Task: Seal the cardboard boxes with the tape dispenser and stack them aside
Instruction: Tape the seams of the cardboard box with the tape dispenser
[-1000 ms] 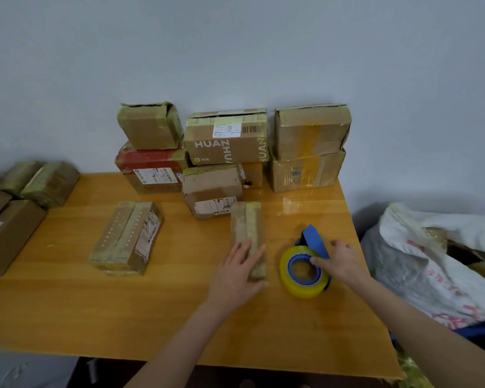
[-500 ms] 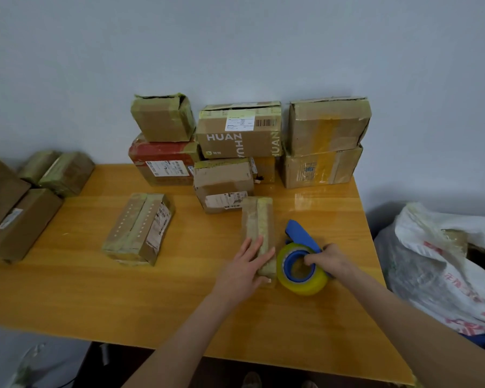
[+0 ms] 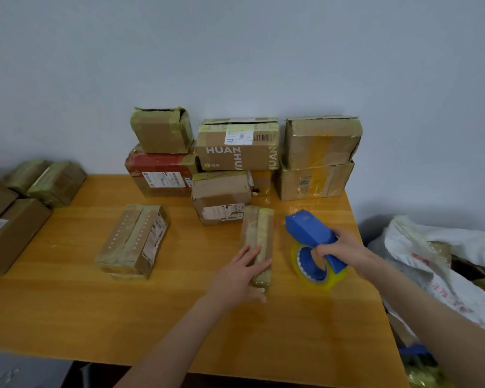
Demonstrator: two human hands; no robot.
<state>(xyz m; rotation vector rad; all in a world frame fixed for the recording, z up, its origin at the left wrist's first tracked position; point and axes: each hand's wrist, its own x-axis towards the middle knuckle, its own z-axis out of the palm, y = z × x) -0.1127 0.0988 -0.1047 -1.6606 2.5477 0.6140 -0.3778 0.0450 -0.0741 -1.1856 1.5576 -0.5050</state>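
Observation:
A narrow, long cardboard box (image 3: 257,231) wrapped in yellowish tape lies on the wooden table (image 3: 67,303), pointing away from me. My left hand (image 3: 240,275) rests flat on its near end, fingers straight. Just right of the box, my right hand (image 3: 345,250) grips the blue tape dispenser (image 3: 310,233) with its yellow tape roll (image 3: 317,275), lifted and tilted above the table. Another taped flat box (image 3: 133,240) lies to the left.
Several boxes (image 3: 237,147) are stacked along the wall at the table's back. More boxes (image 3: 14,228) lie at the left edge. A white sack (image 3: 443,264) with cardboard sits on the floor to the right of the table.
My right hand has closed round the dispenser's handle and raised it off the table, nose tilted up. The left hand stays on the narrow box.

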